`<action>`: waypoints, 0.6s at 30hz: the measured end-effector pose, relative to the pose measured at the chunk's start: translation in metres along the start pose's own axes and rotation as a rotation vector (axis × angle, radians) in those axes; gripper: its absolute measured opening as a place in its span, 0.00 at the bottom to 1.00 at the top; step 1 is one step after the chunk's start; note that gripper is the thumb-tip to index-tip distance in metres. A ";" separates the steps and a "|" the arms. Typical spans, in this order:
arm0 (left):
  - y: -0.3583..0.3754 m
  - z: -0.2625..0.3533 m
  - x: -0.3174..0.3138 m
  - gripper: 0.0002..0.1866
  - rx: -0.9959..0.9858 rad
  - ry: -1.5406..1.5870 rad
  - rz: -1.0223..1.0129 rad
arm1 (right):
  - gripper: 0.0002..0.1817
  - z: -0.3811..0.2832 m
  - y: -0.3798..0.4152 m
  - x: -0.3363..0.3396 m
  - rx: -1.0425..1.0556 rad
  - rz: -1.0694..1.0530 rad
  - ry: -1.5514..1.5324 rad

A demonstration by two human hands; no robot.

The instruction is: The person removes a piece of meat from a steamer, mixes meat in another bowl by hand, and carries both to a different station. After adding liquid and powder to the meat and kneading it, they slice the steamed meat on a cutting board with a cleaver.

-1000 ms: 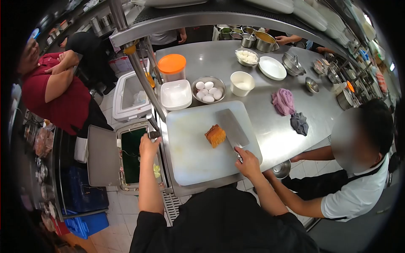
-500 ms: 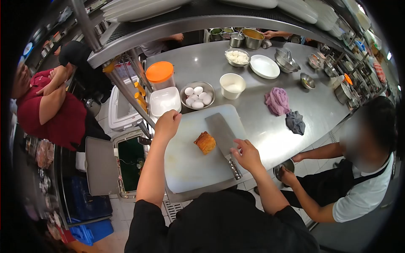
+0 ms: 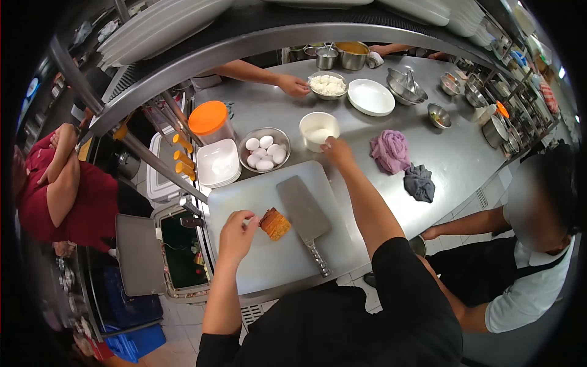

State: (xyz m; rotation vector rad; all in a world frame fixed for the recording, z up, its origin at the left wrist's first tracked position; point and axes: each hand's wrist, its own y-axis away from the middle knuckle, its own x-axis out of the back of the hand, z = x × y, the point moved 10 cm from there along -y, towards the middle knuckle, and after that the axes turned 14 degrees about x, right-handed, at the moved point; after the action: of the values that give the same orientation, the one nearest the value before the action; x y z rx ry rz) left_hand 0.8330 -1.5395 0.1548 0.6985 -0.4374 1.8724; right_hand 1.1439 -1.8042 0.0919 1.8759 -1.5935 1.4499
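Observation:
A browned block of food (image 3: 275, 224) rests on the white cutting board (image 3: 244, 269), just right of my left hand (image 3: 237, 232). That hand's fingers are curled beside the block, and whether they touch it is unclear. A cleaver (image 3: 304, 208) lies flat on the board, its handle toward me. My right hand (image 3: 338, 151) reaches to the near rim of a white tub (image 3: 319, 129) with pale contents; its fingertips are partly hidden. Left of the tub is a metal bowl of eggs (image 3: 265, 150), beside stacked white square containers (image 3: 218, 164).
Another person's hand (image 3: 293, 85) is at a bowl of white food (image 3: 328, 85). A white plate (image 3: 371, 98), pink cloth (image 3: 391, 151) and grey cloth (image 3: 419, 183) lie on the steel table. Co-workers stand left (image 3: 67, 189) and right (image 3: 526, 244). An orange-lidded tub (image 3: 211, 122) stands behind the containers.
My right hand has left the cleaver's side and moved up to the white tub. My left hand has come down beside the food block. Another person's arm has reached in. The view has shifted.

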 end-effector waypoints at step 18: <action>-0.005 0.048 -0.044 0.18 -0.301 -0.415 -0.189 | 0.25 -0.098 0.265 0.057 -0.143 -0.179 -0.245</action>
State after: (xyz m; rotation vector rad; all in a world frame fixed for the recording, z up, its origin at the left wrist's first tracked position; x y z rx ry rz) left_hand 0.8631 -1.5971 0.1633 0.8886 -0.8678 1.4420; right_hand 0.8603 -1.8575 0.0848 2.1133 -1.5389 1.0380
